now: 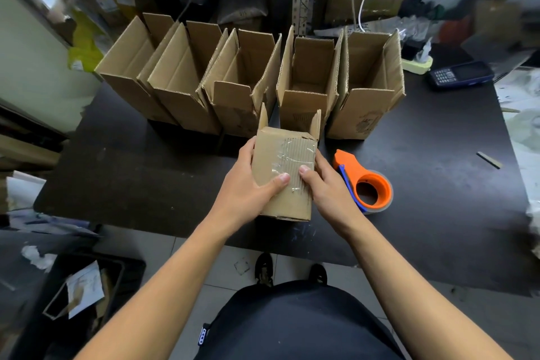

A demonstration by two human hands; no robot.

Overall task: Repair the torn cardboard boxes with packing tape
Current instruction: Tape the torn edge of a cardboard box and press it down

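The small cardboard box lies on its side near the table's front edge, its open end with raised flaps pointing toward the far edge. Clear tape crosses a torn, ridged patch on its upper face. The left hand grasps the box's left side, thumb pressed on top; the right hand grasps the right side, thumb also on the taped face. Just right of the box, an orange tape dispenser with a blue blade arm rests on the table. Along the far edge stands a row of five open boxes, flaps up and touching one another; what shows of their insides is bare cardboard. A dark calculator lies near the far right corner. On the floor to the left, a black bin holds paper scraps.
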